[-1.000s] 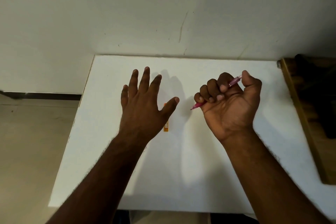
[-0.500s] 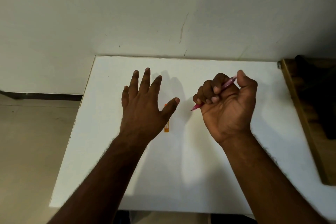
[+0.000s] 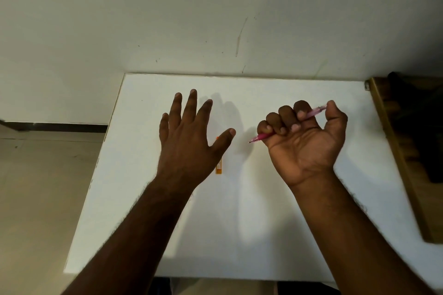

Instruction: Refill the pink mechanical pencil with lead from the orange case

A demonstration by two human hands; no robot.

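Two bare forearms reached forward from the bottom of the view. The left hand (image 3: 189, 141) was held palm down, back facing up, its four fingers straight and slightly fanned, the thumb stretched out to the right. The right hand (image 3: 304, 141) was turned palm up, its four fingers curled into the palm around a slim pink plastic mechanical pencil (image 3: 261, 137). The pencil's tip stuck out past the little finger, and its other end reached the raised thumb.

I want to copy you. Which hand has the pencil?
The right hand: its fingers curl round the pink pencil. The left hand is spread flat, holding nothing.
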